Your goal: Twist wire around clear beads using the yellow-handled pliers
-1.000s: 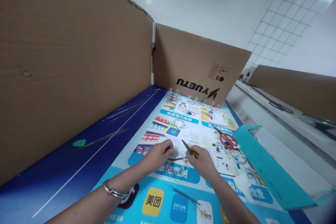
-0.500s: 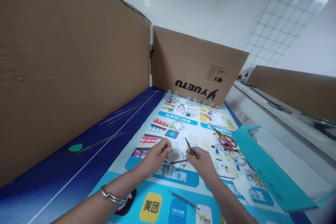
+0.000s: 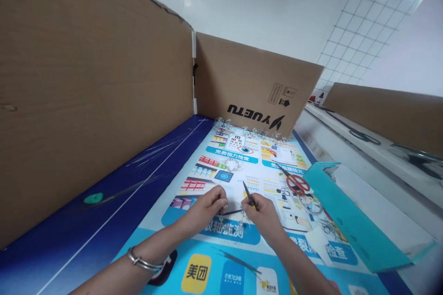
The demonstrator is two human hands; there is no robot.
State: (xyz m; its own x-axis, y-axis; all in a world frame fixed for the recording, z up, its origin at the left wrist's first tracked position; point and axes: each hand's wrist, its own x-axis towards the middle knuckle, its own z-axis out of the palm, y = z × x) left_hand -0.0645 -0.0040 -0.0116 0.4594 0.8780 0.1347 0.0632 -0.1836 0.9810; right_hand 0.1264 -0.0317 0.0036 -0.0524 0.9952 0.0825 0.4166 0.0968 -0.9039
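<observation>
In the head view my left hand (image 3: 213, 203) is closed in a pinch on a thin strand with small clear beads (image 3: 221, 215). My right hand (image 3: 258, 207) is wrapped round a slim dark pointed tool (image 3: 247, 193) with a bit of yellow near the fingers; its tip points up and away. The fine strand seems to run between both hands, and more clear beads hang by the right fingertips. Just beyond them lies a ring of clear beaded wire (image 3: 233, 164). To the right rest red-handled scissors (image 3: 296, 184) and a round clear roll (image 3: 310, 203).
Cardboard panels (image 3: 249, 73) wall the left and far sides. A row of beaded wire pieces (image 3: 254, 131) lies along the far panel. A teal folded box (image 3: 356, 221), a white scrap (image 3: 317, 240) and thin wires (image 3: 328, 228) are at right. A green piece (image 3: 93, 198) lies left.
The whole view has shifted slightly, so the scene sits a little further left. Both hands keep their hold, and the right fingers appear slightly closer to the left hand.
</observation>
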